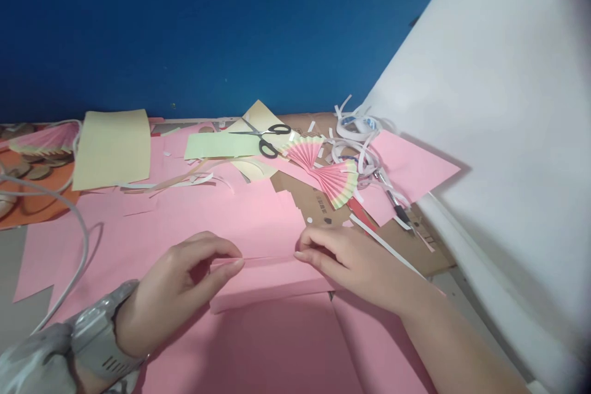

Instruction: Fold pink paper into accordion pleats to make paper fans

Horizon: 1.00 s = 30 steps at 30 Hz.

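My left hand and my right hand each pinch one end of a narrow fold along the top edge of a pink paper sheet lying in front of me. Thumb and fingers of both hands are pressed together on the raised crease. A silver watch sits on my left wrist. Beyond the fold lie two pleated pink paper fans with yellow-green rims, and black-handled scissors.
More pink sheets cover the table. A cream sheet and a pale green strip lie at the back, with white paper strips and brown cardboard. A large white sheet rises at right. A white cable runs at left.
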Available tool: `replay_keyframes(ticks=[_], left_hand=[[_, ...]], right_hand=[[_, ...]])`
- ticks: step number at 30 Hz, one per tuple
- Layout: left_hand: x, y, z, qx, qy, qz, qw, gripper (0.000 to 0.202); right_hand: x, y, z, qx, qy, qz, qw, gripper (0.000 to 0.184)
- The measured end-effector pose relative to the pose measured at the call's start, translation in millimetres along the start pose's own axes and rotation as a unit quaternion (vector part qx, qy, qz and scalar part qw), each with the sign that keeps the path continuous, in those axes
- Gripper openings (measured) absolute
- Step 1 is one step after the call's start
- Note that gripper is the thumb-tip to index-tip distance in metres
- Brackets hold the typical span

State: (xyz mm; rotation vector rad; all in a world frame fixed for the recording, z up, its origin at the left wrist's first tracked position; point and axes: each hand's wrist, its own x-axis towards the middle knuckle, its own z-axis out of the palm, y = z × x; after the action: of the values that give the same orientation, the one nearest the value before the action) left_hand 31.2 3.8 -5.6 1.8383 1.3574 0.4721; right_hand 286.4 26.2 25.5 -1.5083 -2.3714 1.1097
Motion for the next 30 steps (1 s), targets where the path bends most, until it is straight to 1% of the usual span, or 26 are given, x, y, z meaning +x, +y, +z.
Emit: replay_keyframes(ticks=[3,7,11,14,19,25,30], left_hand=[[1,1,3.5,0.051,0.007,0.063,0.997,0.013],[3,0,6.2,0.092,0.015,0.087,0.992,0.011],[3,-2,3.3,0.15,0.016,0.114,0.982,0.013],[3,1,-0.2,0.17,0.005,0.138,0.976,0.016],[0,5,0.1,0.15,-0.019,0.134,0.979,0.027],[-3,2,6.0,0.136,0.003,0.15,0.979,0.028],[-4,6,6.5,0.123,0.015,0.16,0.979,0.028]], right_hand=[[6,-1,3,-0.017,0.022,-0.06,0.998,0.019],[13,-1,13,-0.053,0.042,-0.124,0.99,0.017],[12,2,17,-0.088,0.025,-0.16,0.983,0.018],[7,2,16,-0.094,0.015,-0.166,0.982,0.02],[2,-3,14,-0.129,0.034,-0.152,0.979,0.015],[-2,-7,6,-0.159,-0.01,-0.136,0.978,0.018],[-6,-10,6,-0.18,-0.026,-0.112,0.977,0.019]])
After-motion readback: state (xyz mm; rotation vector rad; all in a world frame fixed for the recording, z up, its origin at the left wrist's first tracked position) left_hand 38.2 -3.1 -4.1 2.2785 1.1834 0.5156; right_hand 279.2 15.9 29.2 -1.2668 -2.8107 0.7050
